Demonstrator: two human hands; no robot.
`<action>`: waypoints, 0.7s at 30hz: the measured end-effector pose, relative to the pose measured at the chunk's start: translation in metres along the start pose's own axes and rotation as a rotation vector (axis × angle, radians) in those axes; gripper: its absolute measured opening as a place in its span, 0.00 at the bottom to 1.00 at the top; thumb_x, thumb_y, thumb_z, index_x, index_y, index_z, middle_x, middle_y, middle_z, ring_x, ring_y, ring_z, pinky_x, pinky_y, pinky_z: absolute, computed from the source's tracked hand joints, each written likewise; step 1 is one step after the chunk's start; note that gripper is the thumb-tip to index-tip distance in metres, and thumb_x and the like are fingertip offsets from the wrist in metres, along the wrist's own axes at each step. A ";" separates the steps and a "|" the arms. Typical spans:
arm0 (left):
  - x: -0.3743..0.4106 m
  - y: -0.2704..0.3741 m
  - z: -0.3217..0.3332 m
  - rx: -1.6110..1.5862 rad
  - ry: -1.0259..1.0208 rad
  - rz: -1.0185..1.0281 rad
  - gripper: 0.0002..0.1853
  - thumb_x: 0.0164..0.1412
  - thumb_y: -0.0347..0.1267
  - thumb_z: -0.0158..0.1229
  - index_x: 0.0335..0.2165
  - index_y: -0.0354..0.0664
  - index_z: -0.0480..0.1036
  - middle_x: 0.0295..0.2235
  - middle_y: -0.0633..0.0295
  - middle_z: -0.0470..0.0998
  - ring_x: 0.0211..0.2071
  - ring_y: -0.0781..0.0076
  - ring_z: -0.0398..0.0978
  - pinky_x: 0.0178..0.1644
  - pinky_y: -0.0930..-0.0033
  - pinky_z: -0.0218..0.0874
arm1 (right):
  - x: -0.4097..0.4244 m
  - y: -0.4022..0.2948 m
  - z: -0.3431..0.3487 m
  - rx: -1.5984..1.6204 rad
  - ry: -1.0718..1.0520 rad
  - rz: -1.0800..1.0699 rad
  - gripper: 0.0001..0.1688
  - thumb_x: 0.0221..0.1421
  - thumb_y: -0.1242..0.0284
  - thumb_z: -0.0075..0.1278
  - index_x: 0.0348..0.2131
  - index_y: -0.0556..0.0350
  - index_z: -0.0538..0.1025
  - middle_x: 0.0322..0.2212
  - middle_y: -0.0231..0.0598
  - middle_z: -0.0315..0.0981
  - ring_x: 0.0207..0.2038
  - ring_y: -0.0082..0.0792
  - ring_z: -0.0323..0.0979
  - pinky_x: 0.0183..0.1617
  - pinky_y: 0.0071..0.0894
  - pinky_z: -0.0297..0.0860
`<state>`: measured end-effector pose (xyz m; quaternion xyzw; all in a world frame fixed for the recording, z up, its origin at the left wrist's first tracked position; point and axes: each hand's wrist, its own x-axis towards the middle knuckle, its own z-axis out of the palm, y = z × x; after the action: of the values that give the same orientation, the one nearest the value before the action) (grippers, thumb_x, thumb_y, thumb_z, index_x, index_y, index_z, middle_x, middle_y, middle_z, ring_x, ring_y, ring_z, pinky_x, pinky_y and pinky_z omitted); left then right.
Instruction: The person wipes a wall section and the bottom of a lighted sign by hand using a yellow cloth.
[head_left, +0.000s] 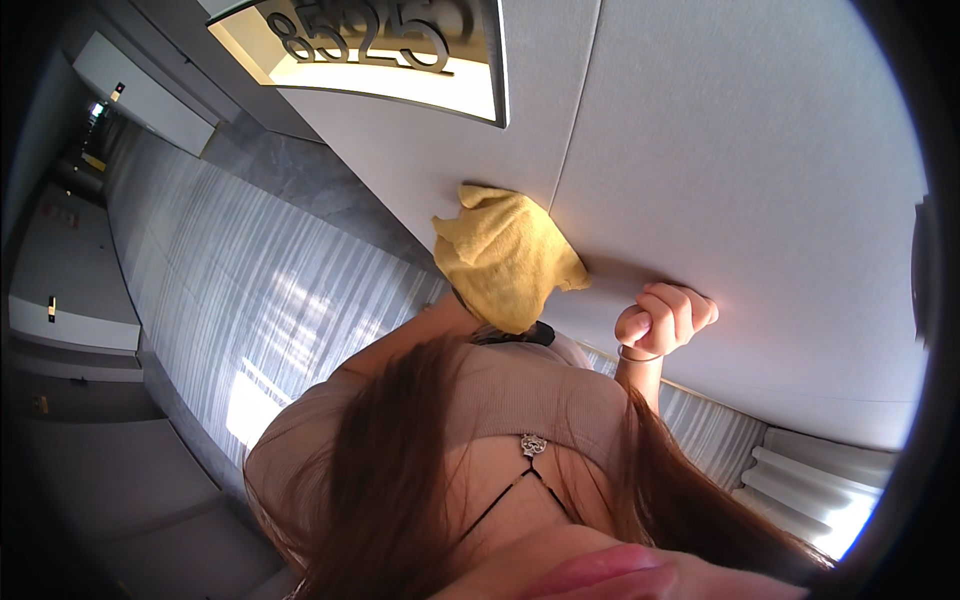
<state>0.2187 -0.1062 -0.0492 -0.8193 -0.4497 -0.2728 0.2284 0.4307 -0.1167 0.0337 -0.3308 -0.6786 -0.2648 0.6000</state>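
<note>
A yellow cloth (510, 259) hangs in folds over my left hand, against or very near the light grey wall panel. My left forearm (420, 330) leads up into the cloth; the fingers are hidden beneath it. To the right, my right hand (667, 319) is raised with its fingers curled into a fist. Its knuckles are at the wall panel (735, 187), and nothing shows in it. A thin bracelet (640, 358) circles the right wrist.
A lit sign box (390, 82) with raised digits is on the wall above the cloth. A striped carpet (225, 255) runs down a corridor at left, past doors and a grey stone border (300, 176). White curtains (810, 487) hang at lower right. Long hair falls before my chest.
</note>
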 end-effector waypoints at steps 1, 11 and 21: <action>0.004 -0.011 -0.001 0.035 -0.006 -0.035 0.09 0.52 0.35 0.51 0.23 0.41 0.68 0.18 0.60 0.66 0.22 0.67 0.64 0.28 0.59 0.58 | 0.000 0.000 -0.001 -0.004 0.000 -0.001 0.08 0.42 0.68 0.41 0.14 0.41 0.66 0.17 0.19 0.67 0.24 0.23 0.62 0.35 0.27 0.52; -0.011 -0.136 -0.031 0.242 0.066 -0.572 0.09 0.52 0.36 0.51 0.23 0.41 0.68 0.18 0.60 0.66 0.22 0.67 0.64 0.27 0.60 0.58 | 0.001 0.001 -0.003 -0.001 0.001 -0.019 0.10 0.45 0.67 0.41 0.13 0.41 0.66 0.17 0.19 0.67 0.24 0.23 0.61 0.35 0.27 0.52; 0.000 -0.082 -0.021 0.172 0.093 -0.602 0.09 0.52 0.36 0.51 0.23 0.42 0.68 0.19 0.60 0.66 0.22 0.68 0.64 0.26 0.60 0.58 | -0.001 0.004 -0.003 0.024 -0.004 -0.039 0.08 0.42 0.68 0.42 0.14 0.42 0.67 0.17 0.19 0.67 0.24 0.24 0.61 0.35 0.27 0.52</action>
<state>0.1424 -0.0793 -0.0230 -0.6137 -0.6824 -0.3264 0.2262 0.4364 -0.1165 0.0329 -0.3106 -0.6893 -0.2677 0.5973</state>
